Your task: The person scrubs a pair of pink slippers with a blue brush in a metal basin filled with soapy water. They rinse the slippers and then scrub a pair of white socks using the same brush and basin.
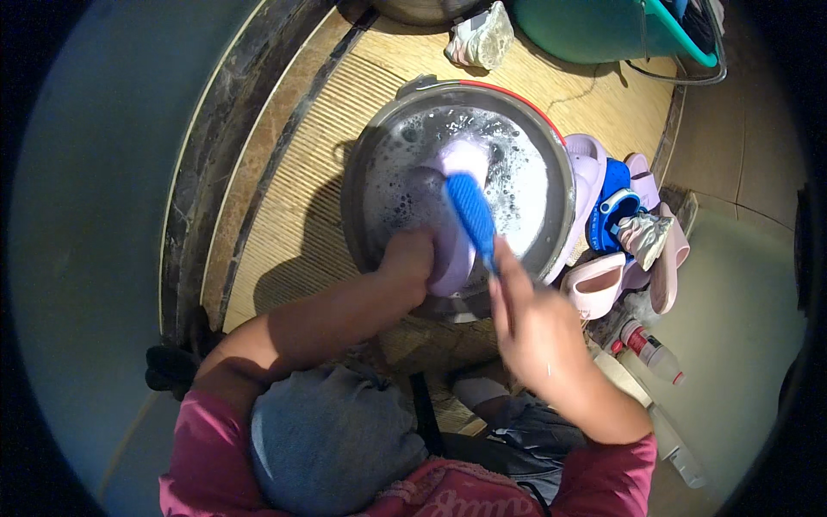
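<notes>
Roughly fore-aft: lilac slipper (453, 269). Right fingers (512, 274) grip brush (471, 213) pointing away; left hand (410, 256), fingers hidden.

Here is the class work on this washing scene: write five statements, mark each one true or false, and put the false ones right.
1. The right hand grips the blue brush by its handle. True.
2. The left hand is against the lilac slipper in the basin. True.
3. The water has no foam on it. False: white suds float on it.
4. The pale pink slippers lie outside the basin, to its right. True.
5. A green tub stands at the picture's lower left. False: the green tub is at the upper right.
</notes>
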`<state>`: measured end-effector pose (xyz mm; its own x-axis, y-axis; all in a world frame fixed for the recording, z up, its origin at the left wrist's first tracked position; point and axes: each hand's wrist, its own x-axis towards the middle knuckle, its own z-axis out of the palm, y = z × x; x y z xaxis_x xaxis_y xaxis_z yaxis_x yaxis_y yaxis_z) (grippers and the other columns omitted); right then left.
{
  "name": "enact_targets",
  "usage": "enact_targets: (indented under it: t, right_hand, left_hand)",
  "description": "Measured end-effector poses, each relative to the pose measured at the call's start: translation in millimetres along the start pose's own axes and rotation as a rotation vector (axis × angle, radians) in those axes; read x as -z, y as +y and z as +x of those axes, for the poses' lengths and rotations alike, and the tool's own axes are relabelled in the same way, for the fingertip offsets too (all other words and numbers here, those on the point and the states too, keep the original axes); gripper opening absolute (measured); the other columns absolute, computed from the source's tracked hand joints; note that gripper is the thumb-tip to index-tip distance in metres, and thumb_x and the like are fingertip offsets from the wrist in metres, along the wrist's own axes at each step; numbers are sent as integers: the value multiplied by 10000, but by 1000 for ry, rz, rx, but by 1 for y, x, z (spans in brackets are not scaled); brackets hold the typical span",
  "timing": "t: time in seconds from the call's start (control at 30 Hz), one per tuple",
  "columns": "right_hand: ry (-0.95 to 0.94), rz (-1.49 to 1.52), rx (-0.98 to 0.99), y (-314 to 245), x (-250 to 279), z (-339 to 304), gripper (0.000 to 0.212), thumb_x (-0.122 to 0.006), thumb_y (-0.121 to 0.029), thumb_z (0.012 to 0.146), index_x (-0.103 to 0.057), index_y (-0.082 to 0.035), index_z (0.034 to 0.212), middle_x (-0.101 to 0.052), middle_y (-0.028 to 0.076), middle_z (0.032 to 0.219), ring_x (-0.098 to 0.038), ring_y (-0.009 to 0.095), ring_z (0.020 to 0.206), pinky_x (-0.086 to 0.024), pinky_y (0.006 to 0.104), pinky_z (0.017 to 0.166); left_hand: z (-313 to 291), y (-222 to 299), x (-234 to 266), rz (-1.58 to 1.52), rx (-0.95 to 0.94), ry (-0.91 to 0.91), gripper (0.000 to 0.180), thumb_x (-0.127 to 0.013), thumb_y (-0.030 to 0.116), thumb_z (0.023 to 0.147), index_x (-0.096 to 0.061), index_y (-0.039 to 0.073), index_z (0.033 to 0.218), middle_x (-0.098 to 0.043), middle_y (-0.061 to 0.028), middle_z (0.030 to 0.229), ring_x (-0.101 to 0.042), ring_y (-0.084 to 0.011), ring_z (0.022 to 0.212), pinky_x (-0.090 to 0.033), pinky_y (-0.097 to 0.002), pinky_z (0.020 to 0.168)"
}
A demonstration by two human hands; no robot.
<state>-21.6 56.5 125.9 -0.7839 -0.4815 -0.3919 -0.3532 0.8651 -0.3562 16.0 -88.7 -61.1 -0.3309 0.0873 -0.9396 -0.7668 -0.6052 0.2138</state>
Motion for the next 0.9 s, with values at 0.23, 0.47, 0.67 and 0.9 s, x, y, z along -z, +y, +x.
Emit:
enact_targets:
  t: [0.23,0.47,0.67,0.9]
  right_hand:
    - [28,-18,-7,22,-5,5,439,-590,-143,980,-518,-48,1403,-615,217,617,-642,385,547,-500,478,518]
    - [160,42,-100,26,-34,60,418,-538,-188,1014,-504,-26,1398,-631,240,642,-659,412,613,-512,518,577]
    - [-3,75,-90,25,-22,1,502,-552,-166,995,-435,13,1449,-643,228,673,-649,395,568,-520,484,544]
    - [-36,280,-60,21,-30,-6,513,-539,-160,1000,-406,28,1459,-639,251,685,-638,430,591,-501,514,557]
  left_hand:
    - [-14,5,-12,6,-87,33,352,-371,197,1024,-607,-6,1189,-664,-184,1132,-657,-279,992,-513,-422,879]
    - [-8,8,-9,-117,-53,0,369,-367,163,1007,-593,-13,1239,-675,-195,1138,-667,-300,1025,-526,-416,932]
    - [-54,22,-44,105,-202,-68,632,-375,451,1047,-424,-47,1432,-543,-217,1383,-552,-299,1266,-420,-395,1072]
    - [-32,22,-23,362,-247,-195,1195,-488,861,804,-342,-114,1479,-426,-322,1470,-395,-365,1413,-292,-400,1164]
